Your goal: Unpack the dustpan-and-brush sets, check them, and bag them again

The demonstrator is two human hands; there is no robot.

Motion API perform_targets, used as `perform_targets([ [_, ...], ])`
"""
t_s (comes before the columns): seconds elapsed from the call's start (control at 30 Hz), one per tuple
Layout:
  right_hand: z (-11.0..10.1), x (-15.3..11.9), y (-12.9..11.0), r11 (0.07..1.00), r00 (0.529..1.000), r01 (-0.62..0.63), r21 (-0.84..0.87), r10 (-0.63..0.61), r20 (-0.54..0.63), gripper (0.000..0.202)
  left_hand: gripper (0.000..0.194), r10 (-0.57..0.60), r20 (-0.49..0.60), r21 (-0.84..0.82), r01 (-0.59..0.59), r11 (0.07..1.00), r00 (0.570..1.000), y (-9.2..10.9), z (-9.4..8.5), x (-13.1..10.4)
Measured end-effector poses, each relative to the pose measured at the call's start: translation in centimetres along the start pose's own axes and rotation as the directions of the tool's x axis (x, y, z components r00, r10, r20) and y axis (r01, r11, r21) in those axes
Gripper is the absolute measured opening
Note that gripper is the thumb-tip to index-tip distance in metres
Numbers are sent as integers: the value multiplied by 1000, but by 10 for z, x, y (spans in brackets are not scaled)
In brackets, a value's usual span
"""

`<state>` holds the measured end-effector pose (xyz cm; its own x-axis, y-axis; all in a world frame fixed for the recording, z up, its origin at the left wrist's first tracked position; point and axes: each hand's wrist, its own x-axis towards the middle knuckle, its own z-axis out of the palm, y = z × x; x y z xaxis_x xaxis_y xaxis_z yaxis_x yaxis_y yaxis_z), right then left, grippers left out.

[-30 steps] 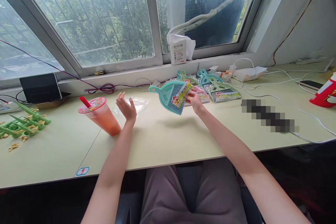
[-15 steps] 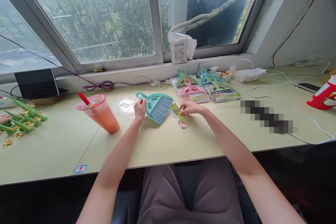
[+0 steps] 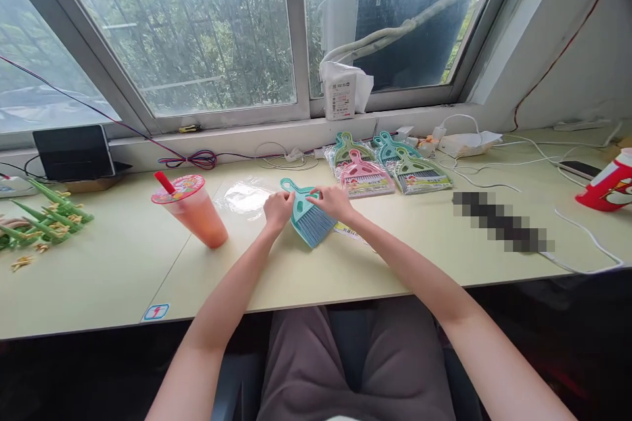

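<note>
A teal dustpan and brush set [image 3: 312, 222], brush nested on pan, is tilted above the desk with its grey bristles toward me. My left hand [image 3: 279, 209] is closed around its left side near the handle. Fingers of my right hand [image 3: 332, 202] pinch its upper right side. Partly hidden under my right wrist, a yellow and white printed card [image 3: 347, 231] lies on the desk. A crumpled clear plastic wrapper [image 3: 243, 197] sits just left of my left hand.
Several wrapped dustpan sets, among them a pink one [image 3: 366, 174], lie at the back. A tilted-looking drink cup [image 3: 200, 214] with a red straw stands left. Further out are a tablet [image 3: 74, 152], green plant stems [image 3: 54, 220], cables [image 3: 190, 159] and a red container [image 3: 607, 184].
My right hand has left the printed card and taken hold of the dustpan and brush set. My left hand has moved right with the set, which now partly covers the card.
</note>
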<state>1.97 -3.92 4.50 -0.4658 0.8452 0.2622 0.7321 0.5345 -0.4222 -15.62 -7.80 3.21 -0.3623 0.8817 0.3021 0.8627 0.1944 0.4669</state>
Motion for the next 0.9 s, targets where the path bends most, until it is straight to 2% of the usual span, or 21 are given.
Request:
perform_targets([
  [0.1, 12, 11, -22, 994, 997, -36, -108, 43, 59, 34, 44, 22, 3, 44, -22, 999, 1000, 7, -1, -6],
  [0.2, 12, 18, -30, 987, 994, -74, -139, 84, 69, 32, 46, 21, 16, 77, -22, 997, 1000, 6, -3, -4],
  [0.33, 2, 22, -21, 995, 995, -60, -81, 66, 73, 32, 47, 39, 89, 77, -46, 996, 995, 6, -1, 5],
  [0.47, 2, 27, -4, 998, 993, -51, 36, 47, 108, 27, 46, 71, 156, 73, -83, 994, 985, 9, 3, 9],
  [0.67, 6, 27, 6, 987, 996, -69, 146, 60, 62, 29, 48, 158, 123, 79, -168, 983, 980, 9, 3, 9],
  [0.9, 4, 23, 4, 977, 992, -110, 183, 96, 84, 25, 47, 176, 136, 90, -189, 978, 975, 5, 8, 11],
])
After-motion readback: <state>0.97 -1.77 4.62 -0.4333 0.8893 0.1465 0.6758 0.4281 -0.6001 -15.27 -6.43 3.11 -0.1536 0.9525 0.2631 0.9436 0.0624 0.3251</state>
